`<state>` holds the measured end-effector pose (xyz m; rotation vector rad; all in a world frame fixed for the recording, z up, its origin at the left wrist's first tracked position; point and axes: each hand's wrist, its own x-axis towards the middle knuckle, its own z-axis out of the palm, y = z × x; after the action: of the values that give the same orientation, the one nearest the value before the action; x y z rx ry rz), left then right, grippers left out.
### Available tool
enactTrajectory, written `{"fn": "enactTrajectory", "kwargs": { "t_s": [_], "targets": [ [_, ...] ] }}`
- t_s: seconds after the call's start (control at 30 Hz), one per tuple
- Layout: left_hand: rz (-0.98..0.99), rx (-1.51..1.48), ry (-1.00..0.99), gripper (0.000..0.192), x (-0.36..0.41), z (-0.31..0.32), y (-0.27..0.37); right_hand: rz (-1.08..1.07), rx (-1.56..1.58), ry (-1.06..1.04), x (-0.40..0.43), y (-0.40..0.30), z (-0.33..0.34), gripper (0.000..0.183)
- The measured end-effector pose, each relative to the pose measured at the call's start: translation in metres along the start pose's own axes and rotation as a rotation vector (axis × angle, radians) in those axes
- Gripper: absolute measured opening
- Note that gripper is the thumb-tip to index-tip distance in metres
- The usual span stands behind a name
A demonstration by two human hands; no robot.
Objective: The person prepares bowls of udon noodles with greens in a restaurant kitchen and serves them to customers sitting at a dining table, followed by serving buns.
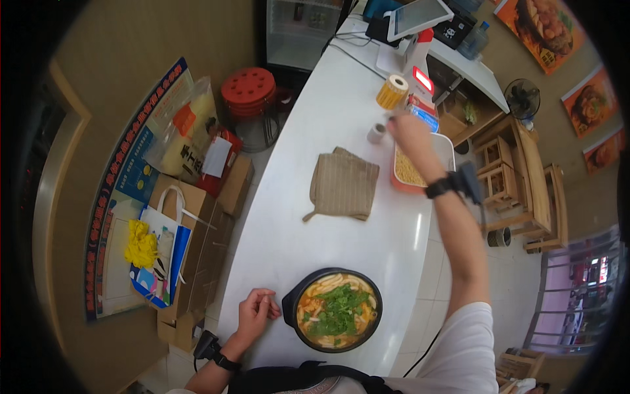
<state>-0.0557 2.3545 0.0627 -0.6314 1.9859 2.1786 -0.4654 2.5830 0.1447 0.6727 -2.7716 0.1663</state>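
A black bowl (290, 299) with a stub handle stands on the counter before me. It holds noodle soup (322, 285) topped with chopped green herbs (339, 310). Beside the handle, my left hand (257, 311) rests with loosely curled fingers and nothing visible in it. My right hand (411, 133) reaches far out, above the left rim of a red-and-white tub (445, 147) of small tan pieces (407, 169). Its fingertips are blurred, and whether they pinch anything is unclear. A small white roll (376, 133) stands just left of that hand.
A folded brown cloth (344, 184) lies mid-counter. Farther back are a yellow label roll (392, 91), small boxes (423, 115) and a payment terminal (418, 29). On the left are red stools (248, 91) and cardboard boxes (197, 256); wooden furniture (521, 182) stands to the right.
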Motion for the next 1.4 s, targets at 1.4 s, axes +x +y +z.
{"fn": "enactTrajectory", "kwargs": {
  "t_s": [1.4],
  "targets": [
    [-0.082,0.002,-0.063,0.020,-0.013,0.008,0.005,0.406,1.564,0.075,-0.317,-0.018,-0.214,0.025]
  ]
}}
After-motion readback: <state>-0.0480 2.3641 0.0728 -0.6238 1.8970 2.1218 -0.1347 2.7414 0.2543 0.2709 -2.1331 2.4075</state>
